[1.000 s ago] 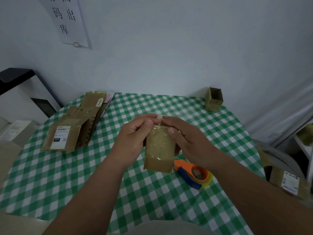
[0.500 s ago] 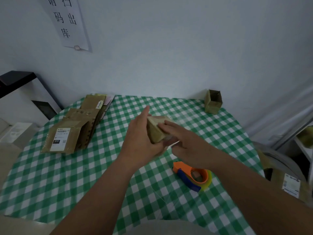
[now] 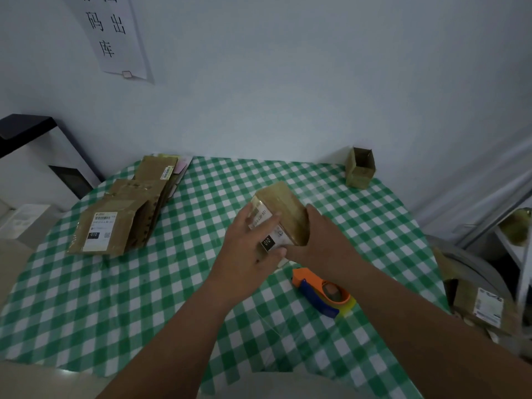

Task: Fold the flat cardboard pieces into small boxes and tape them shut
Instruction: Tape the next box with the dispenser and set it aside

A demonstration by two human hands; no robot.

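left hand (image 3: 247, 249): laid on the labelled face of the box (image 3: 280, 217), fingers nearly straight, thumb along the near edge; pressed against it, not curled round it. right hand (image 3: 319, 240): wrapped about the near right end of the box, fingertips hidden behind the cardboard. box: held between both hands just above the desk (image 3: 144, 283), tilted, one end raised toward the wall; glossy tape is seen on its upper face. handling, as judged: light, thin-walled, stiff along the creases but easily dented on the open faces; the taped parts are probably slippery; best held at the edges and corners, with flat pressure on the seam. dispenser (image 3: 322, 292): orange and blue, lying on the desk just beside the right forearm, untouched. flat pieces (image 3: 123, 217): stacked at the left of the desk, well apart from the hands, some labelled. open box (image 3: 361, 168): upright at the far right edge, near the wall. notice (image 3: 112, 33): paper fixed to the wall, upper left.
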